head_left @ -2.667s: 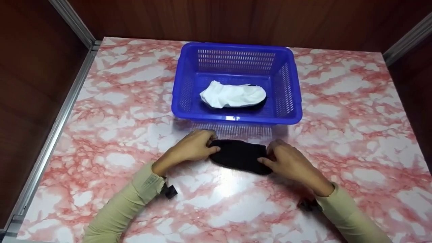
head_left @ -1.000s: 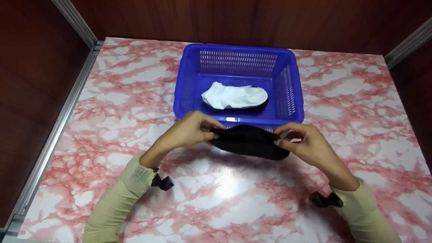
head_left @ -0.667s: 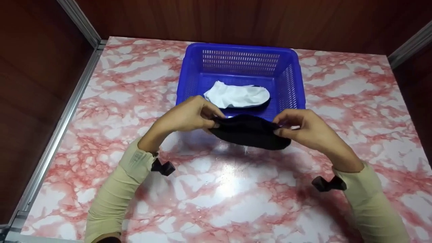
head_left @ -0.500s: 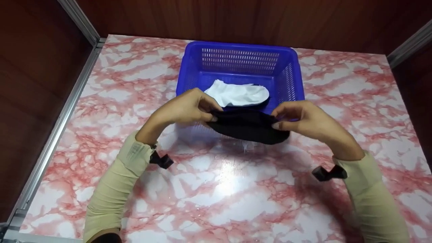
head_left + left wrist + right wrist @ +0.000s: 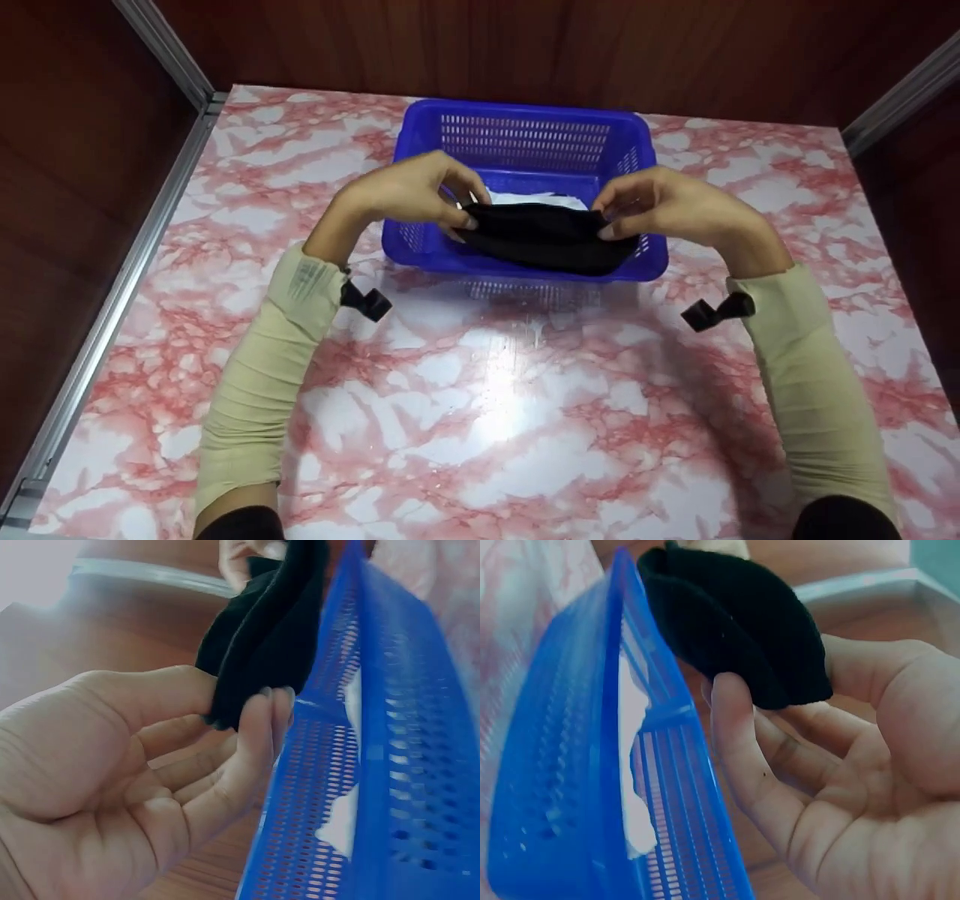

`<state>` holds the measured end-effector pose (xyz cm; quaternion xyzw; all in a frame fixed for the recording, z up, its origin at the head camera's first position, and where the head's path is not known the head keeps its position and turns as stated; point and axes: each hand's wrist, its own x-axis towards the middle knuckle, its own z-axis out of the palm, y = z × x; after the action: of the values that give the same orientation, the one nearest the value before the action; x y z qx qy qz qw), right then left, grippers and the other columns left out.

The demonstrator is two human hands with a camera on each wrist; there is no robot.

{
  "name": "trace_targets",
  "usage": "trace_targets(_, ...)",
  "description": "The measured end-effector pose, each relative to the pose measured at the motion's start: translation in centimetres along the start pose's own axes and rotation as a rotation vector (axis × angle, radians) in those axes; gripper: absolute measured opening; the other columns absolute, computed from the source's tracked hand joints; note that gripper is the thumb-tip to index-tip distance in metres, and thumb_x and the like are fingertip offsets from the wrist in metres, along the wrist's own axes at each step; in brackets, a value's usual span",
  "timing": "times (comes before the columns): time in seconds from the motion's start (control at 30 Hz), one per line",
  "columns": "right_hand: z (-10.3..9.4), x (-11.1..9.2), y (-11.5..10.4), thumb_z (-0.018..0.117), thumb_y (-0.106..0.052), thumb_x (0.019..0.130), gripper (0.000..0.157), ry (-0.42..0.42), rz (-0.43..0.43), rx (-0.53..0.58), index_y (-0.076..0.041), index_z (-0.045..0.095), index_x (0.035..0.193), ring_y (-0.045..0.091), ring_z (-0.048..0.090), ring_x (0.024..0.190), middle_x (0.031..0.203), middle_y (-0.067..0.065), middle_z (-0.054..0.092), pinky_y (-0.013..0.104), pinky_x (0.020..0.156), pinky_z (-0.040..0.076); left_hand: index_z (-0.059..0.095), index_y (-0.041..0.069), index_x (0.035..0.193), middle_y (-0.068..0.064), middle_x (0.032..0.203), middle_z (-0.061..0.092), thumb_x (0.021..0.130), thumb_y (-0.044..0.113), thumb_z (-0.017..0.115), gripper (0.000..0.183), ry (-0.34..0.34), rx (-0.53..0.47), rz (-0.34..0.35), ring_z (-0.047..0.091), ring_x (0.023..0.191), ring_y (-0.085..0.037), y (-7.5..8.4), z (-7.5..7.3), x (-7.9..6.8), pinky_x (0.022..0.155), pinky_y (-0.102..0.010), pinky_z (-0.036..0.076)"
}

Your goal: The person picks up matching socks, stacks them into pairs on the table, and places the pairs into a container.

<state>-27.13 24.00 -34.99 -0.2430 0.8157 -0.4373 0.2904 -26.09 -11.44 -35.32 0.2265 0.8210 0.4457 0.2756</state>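
Note:
A folded black sock (image 5: pixel 547 238) is held level by both hands over the front of the blue plastic basket (image 5: pixel 652 266). My left hand (image 5: pixel 409 191) pinches its left end between thumb and fingers. At the other end, my right hand (image 5: pixel 671 206) pinches it the same way. Both wrist views show the black cloth doubled into layers, with the basket's rim close beside it. Inside the basket lies a white sock (image 5: pixel 536 199), mostly hidden behind the black one in the head view. Part of that white cloth also shows through the basket in the right wrist view.
The basket stands on a red and white marbled table (image 5: pixel 450 420), near its back edge. Dark wooden panels (image 5: pixel 517 45) with metal framing (image 5: pixel 112 300) surround the table at the back and sides. A small black camera mount sits at each wrist.
Both hands have lifted the black sock off the table and carried it forward, from in front of the basket to above its front part. The white sock has become largely covered from view.

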Motion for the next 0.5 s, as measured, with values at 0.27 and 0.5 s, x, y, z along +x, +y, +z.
trace_targets(0.27, -2.1, 2.1, 1.0, 0.074, -0.004, 0.096, 0.016, 0.023, 0.036, 0.023, -0.008, 0.072, 0.111, 0.006, 0.066, 0.086, 0.093, -0.007, 0.067, 0.022, 0.077, 0.057, 0.071, 0.004, 0.122, -0.011, 0.111, 0.074, 0.095, 0.004, 0.071, 0.028, -0.048, 0.144, -0.075, 0.072, 0.079, -0.004, 1.2, -2.0, 2.5, 0.076, -0.023, 0.063)
trace_targets(0.5, -3.1, 4.4, 1.2, 0.071, -0.003, 0.096, 0.020, 0.029, 0.120, -0.015, -0.012, 0.070, 0.114, 0.005, 0.068, 0.090, 0.096, -0.008, 0.064, 0.021, 0.077, 0.056, 0.066, 0.006, 0.136, -0.013, 0.127, 0.069, 0.097, 0.008, 0.070, 0.040, -0.086, 0.246, -0.175, 0.068, 0.080, 0.002, 0.9, -4.0, 4.4, 0.083, -0.020, 0.061)
